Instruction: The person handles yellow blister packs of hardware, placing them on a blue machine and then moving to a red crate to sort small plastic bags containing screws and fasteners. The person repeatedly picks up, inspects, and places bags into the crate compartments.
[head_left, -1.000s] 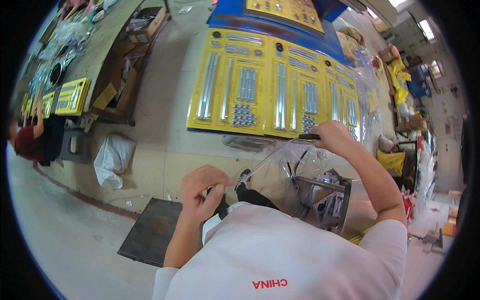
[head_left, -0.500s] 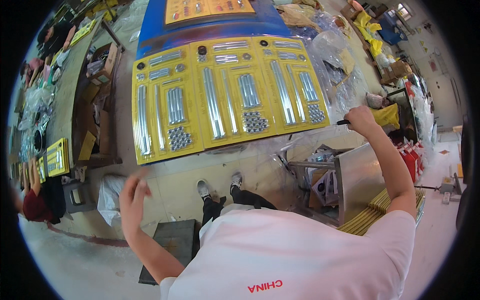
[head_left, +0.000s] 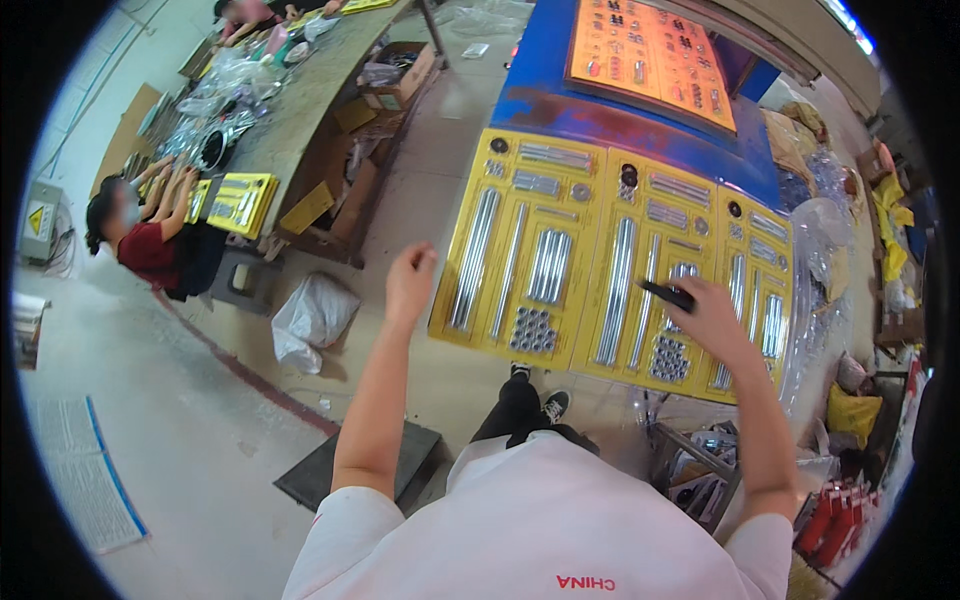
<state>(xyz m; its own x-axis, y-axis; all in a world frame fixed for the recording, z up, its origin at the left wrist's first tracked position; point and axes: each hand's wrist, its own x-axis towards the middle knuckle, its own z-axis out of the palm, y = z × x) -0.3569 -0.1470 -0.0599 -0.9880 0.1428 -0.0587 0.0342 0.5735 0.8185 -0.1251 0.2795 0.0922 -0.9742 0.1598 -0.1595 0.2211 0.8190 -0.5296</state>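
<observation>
Three yellow cards (head_left: 590, 260) lie edge to edge, face up in front of the person, with the blue bench (head_left: 640, 125) showing beyond their far edge. The right hand (head_left: 705, 315) is over the middle and right cards, its fingers wrapped around a black tool (head_left: 668, 294) whose narrow end points left across the middle card; whether that end touches the surface is too small to tell. The left hand (head_left: 410, 275) is just beside the left card's outer edge, fingers bent inward and near one another — nothing shows between them, though something thin could be hidden there. The cards look thin and fairly flat, so they would probably flex if raised by one corner, and the rods (head_left: 475, 258) and clustered nuts (head_left: 533, 330) likely make them heavier than plain board. Their shiny surface suggests a smooth, slippery covering over the parts, one that could dent or split under a hard squeeze. The better hold is likely by the plain yellow margins, a hand at either side — flat fingers beneath, thumbs clear of the raised parts. The tool seems light and stiff, best gripped well back from its narrow end.
</observation>
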